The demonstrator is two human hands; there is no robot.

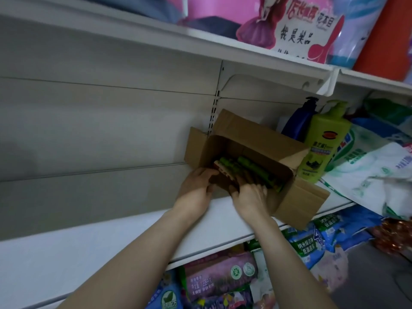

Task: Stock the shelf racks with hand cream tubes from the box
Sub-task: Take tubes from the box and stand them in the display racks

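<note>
An open cardboard box (287,197) lies on the white shelf (111,237), its flaps spread. Inside it lie several green hand cream tubes (249,166), side by side. My left hand (198,186) rests at the box's near left edge, its fingers curled over the rim by the tubes. My right hand (249,195) reaches into the box, fingers laid over the nearest tubes. Whether either hand grips a tube is hidden by the fingers and the box wall.
A green pump bottle (323,143) and a blue bottle (298,121) stand right of the box, with white bags (374,170) beyond. The upper shelf (200,43) holds pink packages. Bagged goods (223,277) fill the lower shelf. The white shelf stretches bare to the left.
</note>
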